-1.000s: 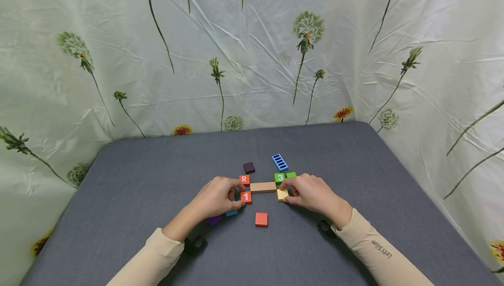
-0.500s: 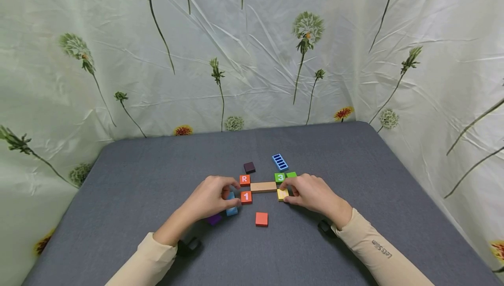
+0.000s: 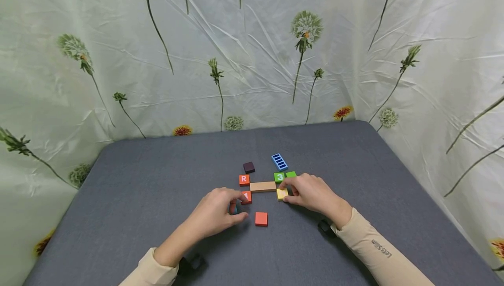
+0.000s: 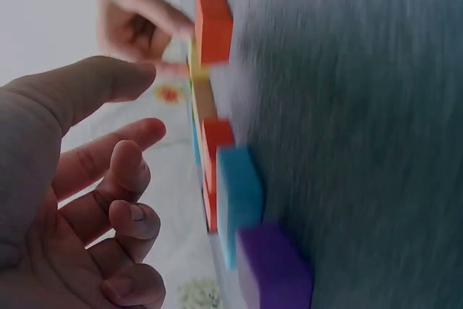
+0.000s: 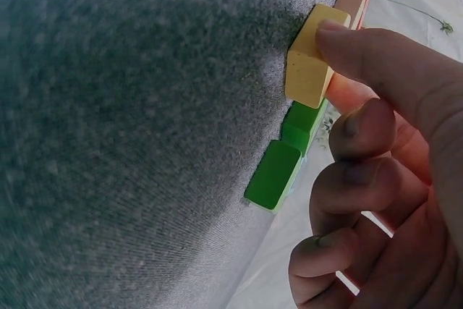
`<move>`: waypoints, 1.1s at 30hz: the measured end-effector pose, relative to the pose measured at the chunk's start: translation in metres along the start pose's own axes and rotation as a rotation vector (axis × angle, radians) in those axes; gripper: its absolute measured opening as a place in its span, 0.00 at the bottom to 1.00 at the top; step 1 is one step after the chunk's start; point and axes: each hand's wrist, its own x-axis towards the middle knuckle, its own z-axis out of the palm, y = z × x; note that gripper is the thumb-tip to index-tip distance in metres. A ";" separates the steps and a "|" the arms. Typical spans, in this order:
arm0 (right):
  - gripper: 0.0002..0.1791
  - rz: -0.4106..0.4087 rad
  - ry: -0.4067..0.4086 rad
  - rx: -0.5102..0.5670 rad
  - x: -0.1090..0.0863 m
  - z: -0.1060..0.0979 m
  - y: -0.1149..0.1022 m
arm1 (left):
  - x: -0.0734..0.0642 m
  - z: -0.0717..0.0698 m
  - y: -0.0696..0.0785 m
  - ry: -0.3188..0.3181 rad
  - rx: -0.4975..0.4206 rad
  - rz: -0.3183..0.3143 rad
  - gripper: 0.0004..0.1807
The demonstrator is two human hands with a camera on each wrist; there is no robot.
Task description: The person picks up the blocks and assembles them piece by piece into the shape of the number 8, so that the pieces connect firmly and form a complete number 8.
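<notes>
My right hand (image 3: pixel 315 194) pinches a yellow block (image 5: pixel 307 70) between thumb and index finger, at the right end of a plain wooden block (image 3: pixel 262 187). My left hand (image 3: pixel 212 212) hovers with thumb and fingers apart and nothing between them. It is beside a red block with a white numeral (image 3: pixel 247 197), partly covered by its fingers. Near its thumb tip lies a plain red block (image 3: pixel 261 219). Under this hand, the left wrist view shows a light blue block (image 4: pixel 239 193) and a purple block (image 4: pixel 273 269), both mostly hidden from the head view.
A red R block (image 3: pixel 244 180) sits at the wooden block's left end. Green blocks, one marked 3 (image 3: pixel 279 177), are behind the yellow one. Farther back lie a dark block (image 3: pixel 249 167) and a blue striped block (image 3: pixel 279 162). A grey cloth-covered table (image 3: pixel 177 159) meets a flowered curtain (image 3: pixel 260 80).
My left hand lets go of the red numeral block, draws back left, then moves nearer me and right toward the plain red block. The right hand stays on the yellow block.
</notes>
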 end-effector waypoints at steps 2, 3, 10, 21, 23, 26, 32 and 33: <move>0.12 0.000 0.001 0.002 0.000 0.000 0.000 | -0.002 0.005 0.006 0.003 -0.001 0.000 0.11; 0.12 -0.001 0.001 0.001 0.000 0.000 0.000 | -0.002 0.008 0.008 0.000 -0.003 -0.002 0.11; 0.12 0.012 -0.009 0.004 0.000 0.000 0.000 | -0.002 0.023 0.017 -0.044 0.023 -0.009 0.13; 0.12 0.007 -0.004 0.004 0.001 0.000 0.000 | 0.002 0.031 0.022 -0.095 0.076 0.023 0.18; 0.12 0.008 -0.006 0.005 0.001 0.000 0.000 | 0.003 0.031 0.023 -0.107 0.074 0.021 0.17; 0.12 0.008 -0.005 0.009 0.001 0.000 0.001 | 0.003 0.031 0.022 -0.101 0.067 0.032 0.15; 0.13 -0.001 -0.005 0.013 0.000 0.001 0.002 | 0.004 0.030 0.020 -0.108 0.055 0.067 0.13; 0.13 -0.003 -0.004 0.014 0.000 0.001 0.002 | 0.004 0.029 0.019 -0.112 0.052 0.073 0.13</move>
